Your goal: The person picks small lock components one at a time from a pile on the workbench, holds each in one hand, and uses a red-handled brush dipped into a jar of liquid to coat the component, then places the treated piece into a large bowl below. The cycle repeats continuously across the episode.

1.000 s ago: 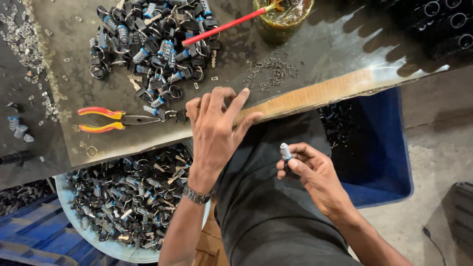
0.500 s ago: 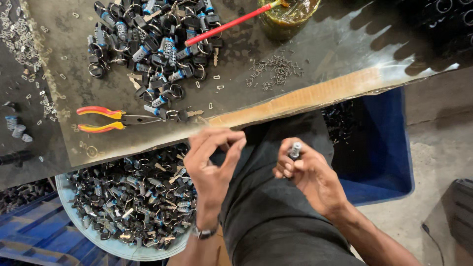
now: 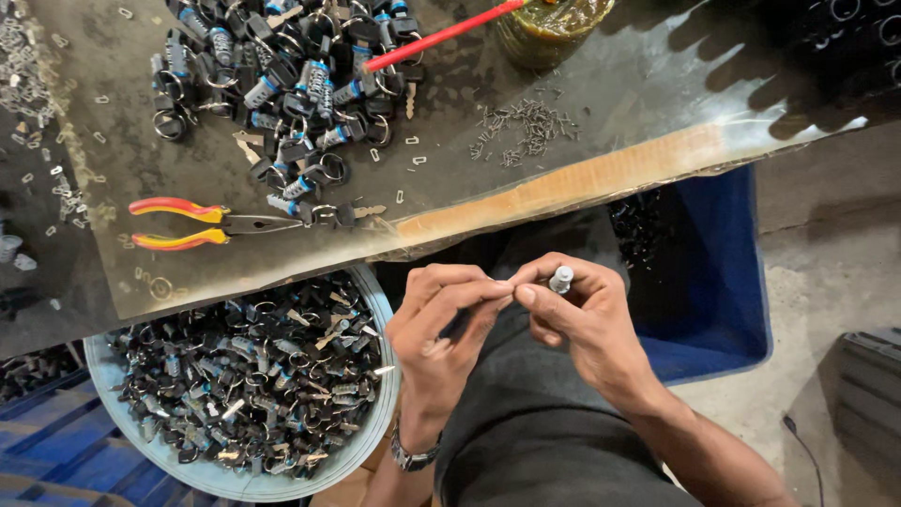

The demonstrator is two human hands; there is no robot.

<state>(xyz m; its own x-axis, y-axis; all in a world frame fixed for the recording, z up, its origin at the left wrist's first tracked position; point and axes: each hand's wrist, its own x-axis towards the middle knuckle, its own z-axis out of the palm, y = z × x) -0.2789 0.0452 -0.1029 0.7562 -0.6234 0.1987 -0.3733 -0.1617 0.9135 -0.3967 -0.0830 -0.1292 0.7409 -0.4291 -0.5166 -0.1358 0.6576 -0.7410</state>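
Your right hand (image 3: 582, 324) pinches the small metal cylinder (image 3: 561, 279) upright, end exposed; your left hand (image 3: 441, 319), fingertips closed at its nine o'clock, steadies something too small to tell.

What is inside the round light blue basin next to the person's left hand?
The light blue basin holds a heap of small dark lock parts with metal rings and keys. The heap covers its bottom, and the table edge hides its far rim.

Lighting is dim and uneven: bright glare streaks the worktable (image 3: 657, 103) near its far edge, with dark jagged shadows just beyond. Focus is sharp at centre; under the table it's murky, with slight wide-angle stretch at the frame edges.
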